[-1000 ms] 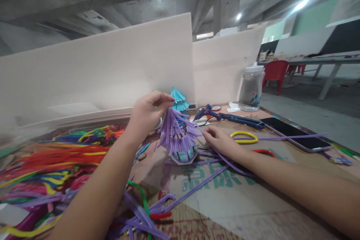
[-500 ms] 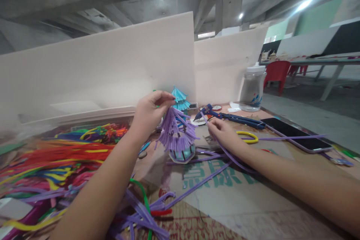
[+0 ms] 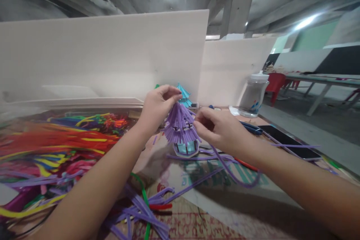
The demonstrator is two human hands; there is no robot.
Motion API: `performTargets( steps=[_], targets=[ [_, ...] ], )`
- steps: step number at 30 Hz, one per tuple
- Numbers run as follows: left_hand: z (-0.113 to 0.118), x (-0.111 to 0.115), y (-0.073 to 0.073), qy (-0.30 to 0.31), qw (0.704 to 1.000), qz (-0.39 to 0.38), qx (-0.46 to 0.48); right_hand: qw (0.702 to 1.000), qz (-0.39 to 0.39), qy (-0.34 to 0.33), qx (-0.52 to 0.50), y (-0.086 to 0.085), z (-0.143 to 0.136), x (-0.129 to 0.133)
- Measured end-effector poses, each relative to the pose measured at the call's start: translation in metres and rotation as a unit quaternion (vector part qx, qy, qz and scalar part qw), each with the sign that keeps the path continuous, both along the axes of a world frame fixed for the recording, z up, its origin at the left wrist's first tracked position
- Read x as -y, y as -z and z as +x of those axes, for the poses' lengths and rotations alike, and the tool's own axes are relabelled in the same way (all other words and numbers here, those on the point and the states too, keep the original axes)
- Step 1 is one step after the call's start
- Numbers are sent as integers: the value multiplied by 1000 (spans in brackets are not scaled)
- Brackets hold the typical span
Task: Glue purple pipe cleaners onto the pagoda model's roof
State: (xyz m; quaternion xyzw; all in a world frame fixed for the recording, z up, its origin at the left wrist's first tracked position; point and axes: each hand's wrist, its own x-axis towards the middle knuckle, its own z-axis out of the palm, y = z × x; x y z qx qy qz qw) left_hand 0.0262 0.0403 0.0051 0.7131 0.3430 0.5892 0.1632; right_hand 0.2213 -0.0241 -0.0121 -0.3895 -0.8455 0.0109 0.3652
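A small tower model (image 3: 182, 131) stands on the table, with two tiers of purple pipe-cleaner roof over a pale blue base with dark posts. At its peak the fingertips of my left hand (image 3: 159, 107) are pinched together on the purple roof tip. My right hand (image 3: 221, 129) is closed beside the roof's right side, thumb and forefinger pinched on a purple pipe cleaner (image 3: 229, 172). That strip loops down below the hand over the table; its pinched end is hidden by the fingers. Behind the model rises a light-blue pointed roof (image 3: 184, 95), partly covered by my left hand.
Many coloured pipe cleaners (image 3: 64, 138) lie at the left, and loose purple ones (image 3: 149, 208) at the front. Dark-blue pliers-like handles (image 3: 251, 127), a phone (image 3: 292, 144) and a clear bottle (image 3: 253, 95) are on the right. White boards (image 3: 112, 56) stand behind.
My right hand has moved left and up to the roof's side with the purple pipe cleaner, now covering the glue gun. My left hand stays at the peak. The view has shifted slightly.
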Motion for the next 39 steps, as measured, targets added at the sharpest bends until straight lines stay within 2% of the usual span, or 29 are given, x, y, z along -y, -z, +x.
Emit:
performTargets(
  steps=[5, 10, 14, 24, 30, 36, 39],
  targets=[
    [3, -4, 5, 11, 1000, -2, -28, 998, -7, 33, 56, 14, 2, -4],
    [1, -3, 2, 16, 997, -49, -51, 993, 48, 50, 101, 27, 7, -4],
    [-3, -1, -2, -2, 995, -55, -86, 985, 77, 69, 138, 32, 9, -4],
    [-5, 0, -2, 11, 992, -39, -120, 980, 98, 80, 156, 40, 7, -6],
    [-4, 5, -5, -3, 989, -37, -140, 984, 77, 82, 136, 40, 6, -6],
    [-4, 8, -7, -5, 989, -35, -147, 996, -12, 63, 67, 38, 2, -3],
    [-3, 9, -8, -8, 988, -35, -151, 997, -30, 53, 40, 37, 1, -3]
  ],
)
